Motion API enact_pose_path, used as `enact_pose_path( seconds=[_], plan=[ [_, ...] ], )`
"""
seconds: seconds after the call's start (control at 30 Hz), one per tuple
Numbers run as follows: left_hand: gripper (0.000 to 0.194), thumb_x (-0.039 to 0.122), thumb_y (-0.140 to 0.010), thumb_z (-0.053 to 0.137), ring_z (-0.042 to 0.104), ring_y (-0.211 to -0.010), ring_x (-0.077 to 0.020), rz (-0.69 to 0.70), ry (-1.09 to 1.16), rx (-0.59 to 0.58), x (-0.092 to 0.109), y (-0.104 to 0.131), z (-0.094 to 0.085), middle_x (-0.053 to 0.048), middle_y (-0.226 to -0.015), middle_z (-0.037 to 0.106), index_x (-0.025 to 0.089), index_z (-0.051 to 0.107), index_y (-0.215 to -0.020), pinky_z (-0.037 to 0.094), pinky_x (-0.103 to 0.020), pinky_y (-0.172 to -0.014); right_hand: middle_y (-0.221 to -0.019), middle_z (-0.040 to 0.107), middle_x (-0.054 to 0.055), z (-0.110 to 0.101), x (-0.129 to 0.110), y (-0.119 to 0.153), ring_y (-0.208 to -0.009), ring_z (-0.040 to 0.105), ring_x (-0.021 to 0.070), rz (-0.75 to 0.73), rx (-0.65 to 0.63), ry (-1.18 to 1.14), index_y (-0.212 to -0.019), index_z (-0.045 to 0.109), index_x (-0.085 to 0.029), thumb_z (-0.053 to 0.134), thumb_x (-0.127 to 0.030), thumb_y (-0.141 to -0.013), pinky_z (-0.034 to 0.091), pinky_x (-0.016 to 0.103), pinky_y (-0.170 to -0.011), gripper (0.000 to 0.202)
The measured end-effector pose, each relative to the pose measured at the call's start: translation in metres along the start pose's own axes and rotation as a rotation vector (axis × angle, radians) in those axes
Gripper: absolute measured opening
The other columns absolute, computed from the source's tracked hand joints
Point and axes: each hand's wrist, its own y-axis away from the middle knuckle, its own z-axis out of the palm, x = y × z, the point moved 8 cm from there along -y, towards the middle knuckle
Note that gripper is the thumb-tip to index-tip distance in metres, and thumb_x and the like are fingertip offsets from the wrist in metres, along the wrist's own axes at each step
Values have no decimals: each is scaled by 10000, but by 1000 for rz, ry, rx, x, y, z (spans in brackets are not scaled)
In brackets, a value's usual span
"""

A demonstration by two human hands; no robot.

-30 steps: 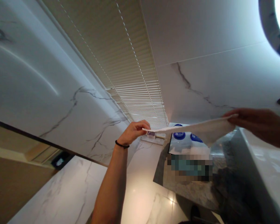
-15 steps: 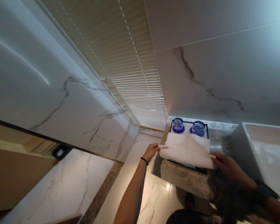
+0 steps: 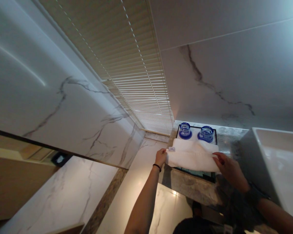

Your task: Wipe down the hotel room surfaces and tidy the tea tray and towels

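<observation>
A white towel (image 3: 192, 159) lies partly folded over a dark-edged tray (image 3: 205, 175) on the stone counter. My left hand (image 3: 160, 157) pinches the towel's left edge, close to a small label (image 3: 171, 149). At the opposite side, my right hand (image 3: 226, 165) grips the towel's right edge between thumb and fingers. Behind the towel, two upside-down glasses with blue bases, the left glass (image 3: 185, 130) and the right glass (image 3: 206, 134), stand on the tray's far part. The towel hides most of the tray's middle.
A white basin (image 3: 280, 152) stands on the counter (image 3: 192, 185) to the right. Window blinds (image 3: 146, 94) hang ahead, beside marbled walls (image 3: 215, 74). At far left is a dark box (image 3: 60, 158) near a ledge.
The towel's near edge is now folded back, leaving a straight band and showing the label. My right hand has moved left and slightly up; more of the tray's front shows.
</observation>
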Motion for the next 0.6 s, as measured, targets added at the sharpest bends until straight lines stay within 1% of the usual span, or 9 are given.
enact_pose_path(
  seconds=[0.1, 0.2, 0.27, 0.33, 0.37, 0.43, 0.53, 0.6],
  plan=[
    [242, 124, -743, 453, 572, -701, -136, 4, -24, 66, -10, 9, -3, 4, -730, 642, 148, 640, -894, 422, -220, -637, -680, 613, 54, 5, 4, -4, -622, 581, 248, 4, -14, 8, -1075, 616, -140, 371, -534, -817, 393, 349, -609, 531],
    [243, 147, -807, 428, 584, -728, -151, 0, -93, 128, -20, 18, -2, -3, -738, 627, 160, 602, -977, 447, -242, -672, -734, 640, 67, 11, 12, -9, -671, 606, 259, 47, -17, 14, -1111, 593, -130, 371, -556, -793, 404, 358, -638, 576],
    [228, 139, -821, 438, 591, -742, -160, 5, -151, 140, -23, 21, 3, -8, -741, 626, 166, 591, -988, 463, -266, -721, -755, 652, 71, 15, 17, -13, -688, 616, 263, 84, -33, 16, -1103, 597, -135, 383, -573, -773, 405, 361, -641, 588],
    [245, 114, -814, 453, 602, -756, -175, 20, -205, 130, -19, 19, 8, -30, -763, 641, 155, 591, -1013, 478, -304, -769, -741, 654, 72, 17, 21, -16, -683, 618, 267, 129, -52, 18, -1053, 616, -142, 398, -604, -757, 403, 362, -626, 591],
    [272, 102, -809, 457, 610, -782, -185, 36, -229, 122, -15, 17, 10, -50, -799, 654, 143, 588, -1044, 483, -325, -796, -737, 657, 76, 17, 23, -18, -682, 620, 271, 155, -60, 16, -1021, 626, -145, 410, -629, -749, 404, 362, -617, 596],
    [350, 92, -810, 455, 624, -881, -205, 93, -267, 106, -1, 9, 12, -102, -936, 670, 121, 565, -1141, 484, -363, -866, -730, 663, 90, 16, 28, -23, -679, 626, 282, 214, -67, 10, -947, 641, -150, 432, -684, -735, 414, 366, -601, 612],
    [454, 82, -806, 456, 588, -1088, -224, 235, -308, 47, 33, -9, 20, -142, -1176, 633, 132, 529, -1251, 447, -406, -997, -751, 681, 105, 15, 33, -34, -678, 635, 286, 265, -66, -16, -890, 645, -163, 474, -721, -730, 436, 367, -592, 605],
    [504, 47, -766, 470, 532, -1206, -228, 342, -335, -36, 58, -22, 33, -129, -1275, 606, 156, 556, -1251, 393, -418, -1080, -748, 683, 107, 17, 33, -45, -701, 640, 287, 259, -61, -44, -834, 644, -183, 557, -705, -700, 453, 364, -606, 546]
  ],
)
